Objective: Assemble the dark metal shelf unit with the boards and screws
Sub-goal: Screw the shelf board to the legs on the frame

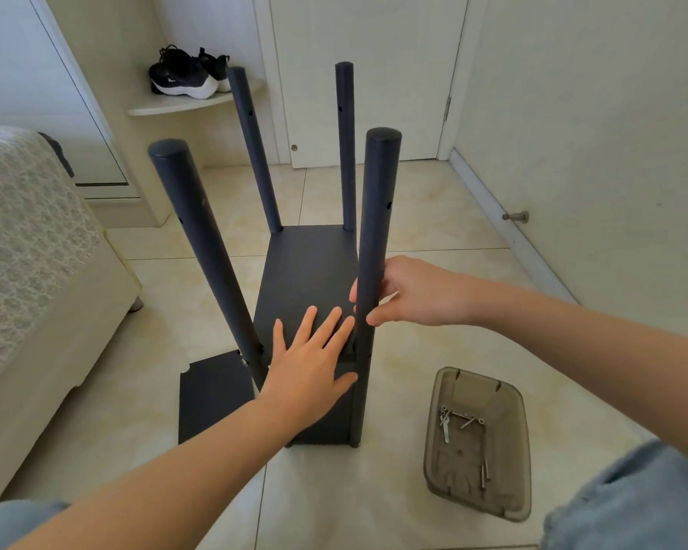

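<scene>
The shelf unit (308,252) stands on the floor (406,494), directly beneath and between the two hands: four dark poles upright, with a fitted board (294,299) set low between them. The left hand (310,363) lies flat on that board, fingers straight and spread, its fingertips close to the near right pole (378,216). The right hand (418,291) curls round this pole just above the left hand.

My judgement is that the job is roughly half done: the frame is up and one board is in. Well above both hands, open screw holes (389,205) show in the poles, so at least one more level is probably left. A second board (211,398) lies unfitted on the floor just left of the left wrist. Below the right forearm sits a clear tray (477,391) holding a few screws (484,476) and what may be a hex key.

The left hand covers the joint between board and near right pole, so I cannot tell whether a screw sits there. What lies under the fitted board is hard to make out.
</scene>
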Demonstrator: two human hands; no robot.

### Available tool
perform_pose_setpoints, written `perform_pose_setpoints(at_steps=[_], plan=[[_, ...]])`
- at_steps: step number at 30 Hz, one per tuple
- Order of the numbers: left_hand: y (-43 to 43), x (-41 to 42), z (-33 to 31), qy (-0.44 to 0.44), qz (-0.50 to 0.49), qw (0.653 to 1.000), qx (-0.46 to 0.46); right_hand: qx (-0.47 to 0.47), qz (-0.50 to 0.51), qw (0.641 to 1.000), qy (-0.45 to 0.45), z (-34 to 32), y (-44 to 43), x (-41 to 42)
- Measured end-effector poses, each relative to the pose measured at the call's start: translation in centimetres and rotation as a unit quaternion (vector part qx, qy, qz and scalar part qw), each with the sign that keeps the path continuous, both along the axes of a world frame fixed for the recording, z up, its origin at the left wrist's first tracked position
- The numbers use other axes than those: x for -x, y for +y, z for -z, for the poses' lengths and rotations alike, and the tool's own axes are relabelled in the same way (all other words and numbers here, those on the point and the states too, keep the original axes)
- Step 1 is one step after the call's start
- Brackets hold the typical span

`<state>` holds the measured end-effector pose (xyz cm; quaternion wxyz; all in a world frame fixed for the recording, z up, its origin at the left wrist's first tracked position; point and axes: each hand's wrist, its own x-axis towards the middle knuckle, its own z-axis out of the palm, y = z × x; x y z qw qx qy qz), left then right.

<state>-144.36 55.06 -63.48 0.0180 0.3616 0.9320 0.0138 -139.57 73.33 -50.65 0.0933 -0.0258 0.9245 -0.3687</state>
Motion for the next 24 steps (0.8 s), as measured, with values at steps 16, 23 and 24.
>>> perform_pose_setpoints(at_steps=[16, 23, 24], plan=[[0.7, -1.3, -0.1, 0.042, -0.049, 0.995, -0.079, -0.001, 0.022, 0.997, 0.072, 2.1, 0.3, -0.9], [1.3, -1.5, -0.6, 0.034, -0.051, 0.996, -0.063, 0.006, 0.03, 0.998, 0.047, 1.9, 1.5, -1.1], [1.3, -1.5, -0.6, 0.032, -0.049, 0.997, -0.059, 0.012, 0.042, 0.998, 0.041, 2.0, 1.9, -1.4]])
